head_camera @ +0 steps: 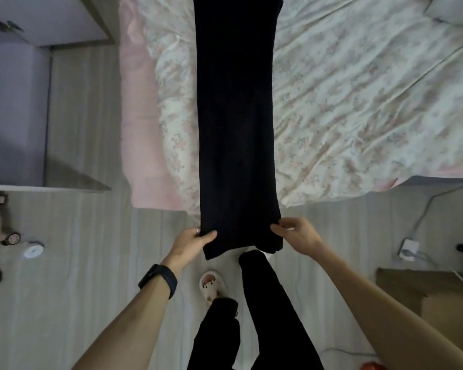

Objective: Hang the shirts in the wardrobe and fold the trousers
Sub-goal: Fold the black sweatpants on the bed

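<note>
Black trousers (235, 116) lie stretched lengthwise on the bed (358, 102), legs stacked, their hem end hanging past the bed's near edge. My left hand (191, 243) pinches the left corner of that end, thumb on top. My right hand (296, 235) pinches the right corner. Both arms reach forward from below. The far end of the trousers runs out of view at the top.
An open wardrobe (19, 102) with a lilac interior stands at the left. On the wooden floor are a white round object (34, 249), a power strip with cable (409, 249) and a cardboard box (433, 297) at the right. My slippered feet stand below the hem.
</note>
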Motion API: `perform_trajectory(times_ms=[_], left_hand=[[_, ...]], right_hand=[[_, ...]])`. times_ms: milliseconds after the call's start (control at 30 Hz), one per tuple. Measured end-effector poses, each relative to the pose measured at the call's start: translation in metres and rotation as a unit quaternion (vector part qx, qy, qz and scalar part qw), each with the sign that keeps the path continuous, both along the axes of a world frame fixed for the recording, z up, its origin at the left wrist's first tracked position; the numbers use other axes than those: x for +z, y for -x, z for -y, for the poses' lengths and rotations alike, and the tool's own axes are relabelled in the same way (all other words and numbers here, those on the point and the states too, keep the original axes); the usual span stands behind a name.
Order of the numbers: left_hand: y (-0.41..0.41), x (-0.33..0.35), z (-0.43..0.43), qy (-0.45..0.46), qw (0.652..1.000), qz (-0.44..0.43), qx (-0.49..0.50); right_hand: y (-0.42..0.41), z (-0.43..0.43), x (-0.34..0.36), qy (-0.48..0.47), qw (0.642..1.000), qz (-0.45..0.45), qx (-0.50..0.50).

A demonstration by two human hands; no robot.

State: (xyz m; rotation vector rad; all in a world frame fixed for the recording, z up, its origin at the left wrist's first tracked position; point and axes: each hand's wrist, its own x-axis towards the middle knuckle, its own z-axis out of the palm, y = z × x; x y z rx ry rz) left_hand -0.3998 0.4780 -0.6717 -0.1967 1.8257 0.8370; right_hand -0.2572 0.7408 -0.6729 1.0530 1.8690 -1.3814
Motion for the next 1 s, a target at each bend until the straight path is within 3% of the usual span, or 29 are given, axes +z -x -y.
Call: perform_trajectory(times_ms=[267, 400, 567, 1000], left_hand=[[-0.005, 0.051, 0.027, -0.082, 0.991, -0.001, 0.107], [-0.013, 0.085, 0.035, -0.118, 0.976, 0.015, 0.185], [-0.018, 0.108, 0.042, -0.104, 0.986, -0.006, 0.127], [-0.034, 0.126, 0.048, -0.033, 0.996, 0.016, 0.078]], right_hand=[[-0.020, 0.039, 0.052, -0.088, 0.987, -0.062, -0.121], [-0.024, 0.052, 0.090, -0.048, 0.982, -0.070, -0.166], [-0.030, 0.058, 0.113, -0.039, 0.988, -0.078, -0.123], [-0.059, 0.048, 0.130, -0.016, 0.969, -0.059, -0.239]])
